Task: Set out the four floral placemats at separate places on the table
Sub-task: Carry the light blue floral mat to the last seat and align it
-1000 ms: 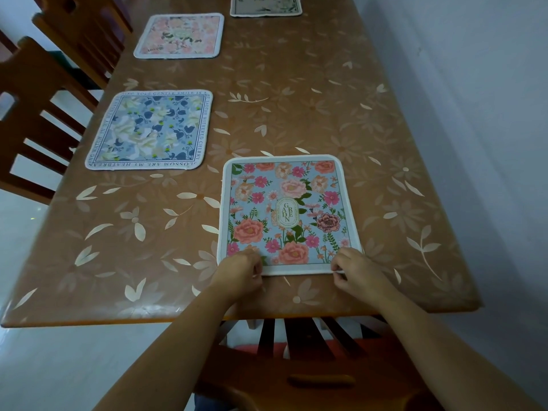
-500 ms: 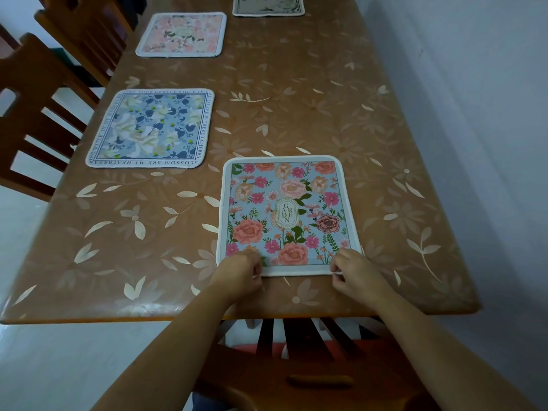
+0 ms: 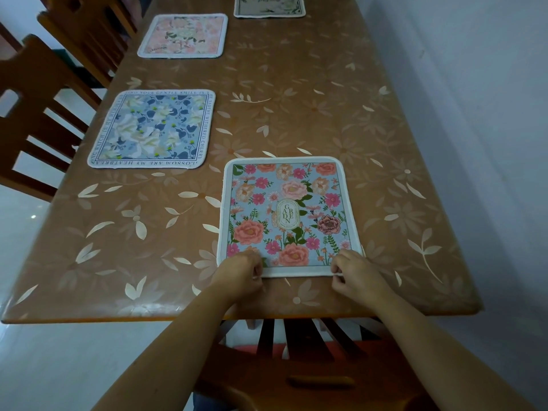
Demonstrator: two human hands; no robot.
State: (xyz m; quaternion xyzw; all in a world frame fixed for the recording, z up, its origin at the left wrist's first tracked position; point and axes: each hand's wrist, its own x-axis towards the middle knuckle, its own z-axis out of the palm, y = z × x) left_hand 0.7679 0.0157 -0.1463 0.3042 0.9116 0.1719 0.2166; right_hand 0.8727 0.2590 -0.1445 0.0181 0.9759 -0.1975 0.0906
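**Four mats down, both hands on the nearest one**

The "GARDEN" placemat (image 3: 287,215) lies flat in the lower centre of the frame, close to the near edge of the table (image 3: 326,99). Its pale blue field carries pink and peach flowers inside a white border. An oval label in the middle holds the word GARDEN in stacked letters, upright toward the viewer. The mat is nearly square, its slightly longer side running up the frame, in line with the table's length.

The left hand (image 3: 240,275) has its fingers curled over the mat's lower left corner. The right hand (image 3: 355,274) pinches the white border at the lower right corner.

Up and to the left lies the blue-and-white placemat (image 3: 154,129). Its border text reads in part "YOUR GENTLE SMILE IS" and "WITHERED CHERRY". Further up sits the pink placemat (image 3: 184,35), and the beige placemat (image 3: 268,5) is cut off by the top edge. All four lie apart from one another.

The table has a brown cover printed with pale leaves and flowers. Wooden chairs (image 3: 35,114) stand along the left side, and another chair back (image 3: 311,375) shows at the bottom, between the forearms.
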